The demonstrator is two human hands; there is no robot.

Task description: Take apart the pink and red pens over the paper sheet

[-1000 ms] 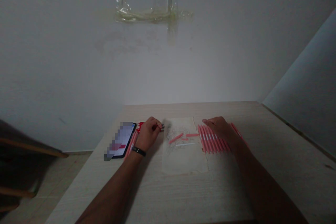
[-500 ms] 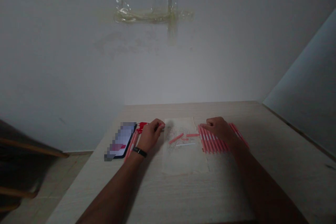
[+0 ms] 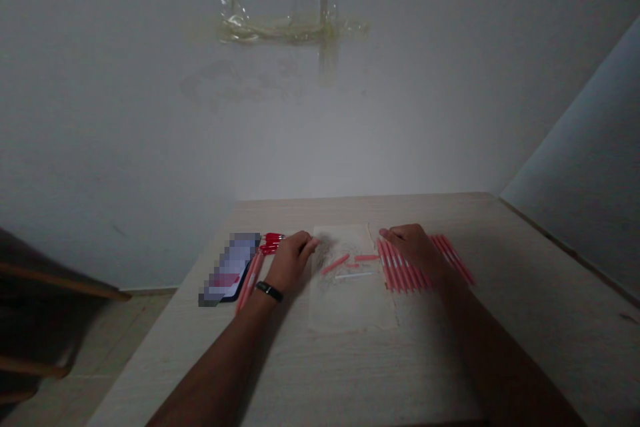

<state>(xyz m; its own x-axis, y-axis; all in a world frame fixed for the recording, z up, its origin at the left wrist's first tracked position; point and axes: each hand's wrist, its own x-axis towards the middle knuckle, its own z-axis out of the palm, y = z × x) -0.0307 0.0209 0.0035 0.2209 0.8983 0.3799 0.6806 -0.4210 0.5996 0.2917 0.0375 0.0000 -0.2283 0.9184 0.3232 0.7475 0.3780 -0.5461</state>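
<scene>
My left hand [image 3: 293, 260], with a black band on the wrist, is at the left edge of a pale sheet [image 3: 353, 313]. Its thumb and fingers are pressed together, and anything between them is too small to make out. Over the upper part of a row of pink pencils [image 3: 400, 273] is my right hand [image 3: 413, 245], its fingers curled in. Whatever it may hold is hidden. On the sheet, among dark shavings or specks, lie a slanted pink stick [image 3: 335, 264], a second pink stick [image 3: 367, 257] and a thin white stick [image 3: 355, 275].
Left of my left hand are red-and-clear pens or sharpeners [image 3: 273, 239], several pink pencils [image 3: 249, 283] and a phone [image 3: 235, 267], partly blurred out. The wooden table [image 3: 320, 373] meets a wall [image 3: 375, 140] with old tape on it.
My left hand has shifted slightly right, showing more of the red items. My right hand has moved a little left, uncovering more pencils at the row's right end.
</scene>
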